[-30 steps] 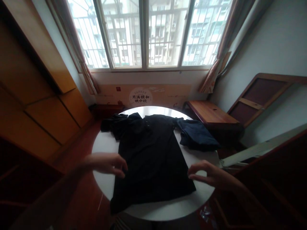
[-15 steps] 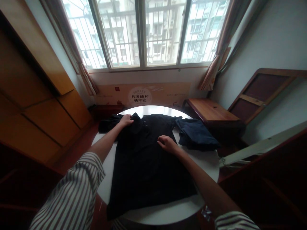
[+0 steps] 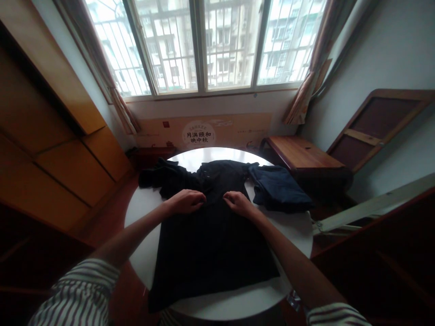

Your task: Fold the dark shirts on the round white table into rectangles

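A black shirt (image 3: 210, 253) lies spread over the round white table (image 3: 238, 305), its lower edge towards me. My left hand (image 3: 186, 200) is on the left part of the shirt, its fingers curled and closed on the cloth. Across from it, my right hand (image 3: 238, 203) is closed in a pinch on the shirt's right part. The dark fabric hides how much cloth is in either hand. At the upper left of the shirt lies a bunched black cloth (image 3: 159, 176); whether it belongs to the shirt I cannot tell.
A folded dark blue garment (image 3: 280, 188) lies at the table's right side. Beyond the table stand a low wooden table (image 3: 302, 151) and a printed panel (image 3: 238, 129) beneath the window. Wooden cabinets (image 3: 74, 167) line the left side.
My left hand has let go of the bunched cloth at the upper left and come nearer and rightward, onto the shirt. My right hand stays almost where it was.
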Demonstrator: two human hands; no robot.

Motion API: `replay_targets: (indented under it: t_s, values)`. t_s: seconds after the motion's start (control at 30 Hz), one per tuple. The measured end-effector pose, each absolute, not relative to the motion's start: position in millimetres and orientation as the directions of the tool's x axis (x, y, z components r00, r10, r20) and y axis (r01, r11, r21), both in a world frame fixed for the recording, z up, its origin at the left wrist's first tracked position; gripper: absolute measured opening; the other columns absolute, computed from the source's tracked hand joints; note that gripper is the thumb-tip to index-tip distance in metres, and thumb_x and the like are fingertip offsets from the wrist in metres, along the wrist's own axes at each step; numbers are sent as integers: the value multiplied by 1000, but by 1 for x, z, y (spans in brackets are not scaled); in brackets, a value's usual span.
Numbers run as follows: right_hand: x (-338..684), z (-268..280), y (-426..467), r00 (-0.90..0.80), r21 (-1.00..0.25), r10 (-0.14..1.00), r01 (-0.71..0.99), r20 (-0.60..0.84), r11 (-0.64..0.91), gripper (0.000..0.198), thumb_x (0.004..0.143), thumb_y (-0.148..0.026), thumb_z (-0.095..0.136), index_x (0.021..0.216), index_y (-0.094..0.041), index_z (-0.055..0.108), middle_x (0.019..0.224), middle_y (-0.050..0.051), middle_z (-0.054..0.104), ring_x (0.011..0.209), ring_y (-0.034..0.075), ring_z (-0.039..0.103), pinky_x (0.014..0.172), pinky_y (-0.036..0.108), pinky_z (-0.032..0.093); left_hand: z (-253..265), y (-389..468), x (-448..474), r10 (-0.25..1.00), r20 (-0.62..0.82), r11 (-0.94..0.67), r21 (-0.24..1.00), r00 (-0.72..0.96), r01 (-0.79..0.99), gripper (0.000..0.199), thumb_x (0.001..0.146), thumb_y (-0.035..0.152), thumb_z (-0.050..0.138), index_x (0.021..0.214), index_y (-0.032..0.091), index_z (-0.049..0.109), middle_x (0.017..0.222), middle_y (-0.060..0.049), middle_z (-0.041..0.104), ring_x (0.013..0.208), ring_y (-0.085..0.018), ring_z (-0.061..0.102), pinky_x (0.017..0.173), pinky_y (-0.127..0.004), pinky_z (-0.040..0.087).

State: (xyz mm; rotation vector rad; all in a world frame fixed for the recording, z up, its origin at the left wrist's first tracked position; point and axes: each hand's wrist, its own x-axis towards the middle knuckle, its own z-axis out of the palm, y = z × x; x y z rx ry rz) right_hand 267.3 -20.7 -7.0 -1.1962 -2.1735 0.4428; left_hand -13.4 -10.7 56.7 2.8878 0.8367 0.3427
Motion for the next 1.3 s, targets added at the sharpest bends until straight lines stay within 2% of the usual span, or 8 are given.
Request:
replay_targets:
  t_s: [0.13,0.27,0.4,0.63,0.83,0.93,1.07,1.3]
  values:
    - [266,-10,-20,-408,-528,840,654,357,542,13,87,-17,59,87,-17,72,75,4,68,68,17,61,67,27,43,80,18,4,675,406,-735,300,616,608,24,92,22,51,109,16,67,100,-8,69,85,-17,64,82,-29,51]
    - [266,-12,-19,-394,-542,850,654,351,527,12,87,-18,60,89,-16,72,74,4,67,66,16,60,65,26,43,86,69,34,891,199,-450,270,408,851,30,93,28,53,117,14,65,118,-13,68,109,-23,63,96,-31,47]
    - [266,-11,-21,-380,-557,860,655,340,510,13,87,-17,60,91,-15,72,75,4,67,67,16,60,66,26,43,77,108,51,980,29,-198,215,196,956,49,85,51,64,110,9,67,110,-20,70,110,-32,64,89,-33,49]
    - [266,-9,-23,-381,-569,858,643,344,513,11,86,-16,60,88,-16,70,75,3,67,67,15,60,66,25,44,60,115,61,977,65,-211,181,202,961,42,83,36,67,117,12,62,124,-21,62,115,-36,58,89,-42,49]
    - [265,-9,-21,-282,-609,874,632,395,479,31,84,-15,57,114,-17,62,80,3,63,69,17,59,69,29,48,65,85,62,851,259,-495,101,458,863,32,88,14,53,120,19,57,125,-13,57,116,-28,53,98,-41,42]
    - [267,-5,-23,-113,-662,868,601,484,447,62,81,-12,54,141,-16,38,85,6,63,71,20,59,71,33,50,57,56,54,658,348,-683,-97,667,724,25,92,13,46,113,18,60,110,-13,61,105,-28,56,96,-44,41]
    - [275,4,-26,23,-722,832,511,554,467,77,79,-13,54,150,-17,23,99,10,64,75,21,61,71,35,51,34,-2,36,416,312,-834,-245,854,495,28,100,15,37,106,23,63,89,-6,62,87,-21,58,91,-40,42]
    - [297,18,-21,-60,-542,782,687,621,483,39,78,-13,61,115,-23,69,102,9,55,96,26,56,90,42,50,23,-61,15,211,166,-954,-178,963,240,22,100,20,42,97,23,64,83,-4,63,78,-17,58,81,-33,45]
